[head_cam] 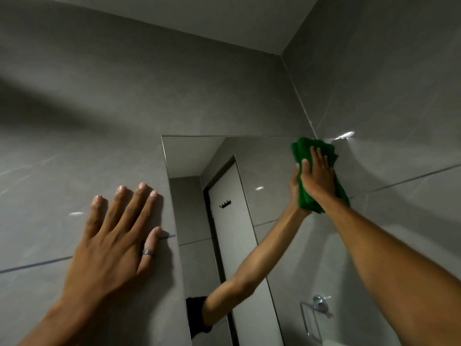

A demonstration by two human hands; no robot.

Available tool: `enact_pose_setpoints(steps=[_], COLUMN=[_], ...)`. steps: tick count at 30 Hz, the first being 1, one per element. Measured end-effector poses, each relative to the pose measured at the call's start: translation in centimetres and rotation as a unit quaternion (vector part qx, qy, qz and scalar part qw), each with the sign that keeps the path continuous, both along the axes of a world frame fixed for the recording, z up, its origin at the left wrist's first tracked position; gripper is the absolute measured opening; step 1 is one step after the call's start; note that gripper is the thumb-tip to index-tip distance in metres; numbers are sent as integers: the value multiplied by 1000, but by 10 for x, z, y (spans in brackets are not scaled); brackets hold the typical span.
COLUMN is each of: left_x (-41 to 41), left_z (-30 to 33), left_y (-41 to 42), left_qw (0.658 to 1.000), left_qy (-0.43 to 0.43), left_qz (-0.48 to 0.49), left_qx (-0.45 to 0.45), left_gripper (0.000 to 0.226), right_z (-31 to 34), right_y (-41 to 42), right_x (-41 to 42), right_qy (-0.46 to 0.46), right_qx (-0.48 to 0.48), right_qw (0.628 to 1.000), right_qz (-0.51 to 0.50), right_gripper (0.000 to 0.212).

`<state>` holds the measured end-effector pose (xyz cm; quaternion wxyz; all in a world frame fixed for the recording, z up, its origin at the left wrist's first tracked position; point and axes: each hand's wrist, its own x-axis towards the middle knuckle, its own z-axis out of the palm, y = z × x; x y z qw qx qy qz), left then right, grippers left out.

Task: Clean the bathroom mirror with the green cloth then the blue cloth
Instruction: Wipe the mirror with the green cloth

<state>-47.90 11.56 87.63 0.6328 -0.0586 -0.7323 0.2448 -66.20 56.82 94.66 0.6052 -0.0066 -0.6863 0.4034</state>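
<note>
- Nearest, the person's left hand (117,236) lies flat on the grey wall tile (74,121), fingers spread and gripping nothing; a metal ring (148,252) sits on the thumb.
- That thumb rests just beside the left edge of the bathroom mirror (219,151).
- Farther up, the bare right arm reaches to the mirror's top right corner, where the right hand (318,176) presses a bunched green cloth (305,148) against the glass, palm flat over it and fingers pointing up.
- The cloth spills out above the fingertips and below the wrist, its upper edge touching the corner where the mirror meets the side wall.
- Left of the pressing hand, the glass shows a reflected arm, a white door (232,221) and a black hook rack (224,204).
- Low beneath the arm sits a chrome towel ring (314,313).
</note>
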Motion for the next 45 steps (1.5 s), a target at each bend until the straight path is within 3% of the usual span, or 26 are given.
enact_pose_setpoints(steps=[5,9,13,15,17,18,20,22,24,26,27,30,32,33,35,38,42,45], left_x=[0,1,5,13,24,31,43,71,106,144,163,221,255,269,292,319,359,397], left_z=[0,-3,-5,-5,-2,0,1,-2,-16,-44,-63,-136,-194,-223,-283,-372,-498,-597], left_y=[0,2,3,2,1,1,3,5,9,12,10,-2,-17,-24,-42,-67,-98,-105], left_qw=[1000,999,999,998,994,989,971,906,777,636,577,423,303,263,207,157,123,103], left_qy=[4,-11,-19,-46,-97,-130,-204,-293,-344,-364,-371,-425,-495,-519,-526,-506,-509,-528], left_qz=[-9,-34,-42,-45,-54,-62,-113,-261,-422,-514,-537,-538,-527,-516,-486,-426,-313,-236], left_qx=[4,11,10,12,21,29,60,161,316,446,491,592,620,629,666,734,792,809], left_gripper=[75,75,74,72,72,74,75,73,62,58,61,72,56,48,41,35,47,47], right_z=[-65,-101,-93,-93,-97,-99,-104,-115,-138,-169,-186,-249,-296,-320,-370,-439,-535,-618], right_y=[-3,-68,-173,-221,-256,-268,-282,-290,-294,-300,-304,-329,-350,-360,-377,-394,-412,-421], right_x=[2,32,82,110,144,161,189,220,258,293,310,363,396,410,435,459,468,462], right_qy=[24,71,132,136,113,96,72,48,15,0,-1,-26,-72,-103,-176,-312,-489,-609], right_qx=[-59,2,122,133,37,-47,-228,-342,-376,-380,-379,-370,-372,-376,-399,-409,-349,-290], right_qw=[998,996,980,972,961,938,839,705,593,504,486,482,494,502,501,469,468,484], right_qz=[18,51,82,136,249,330,488,620,712,775,787,794,783,772,747,718,648,558], right_gripper=[55,52,48,45,44,45,43,39,45,50,54,70,73,71,65,58,39,54])
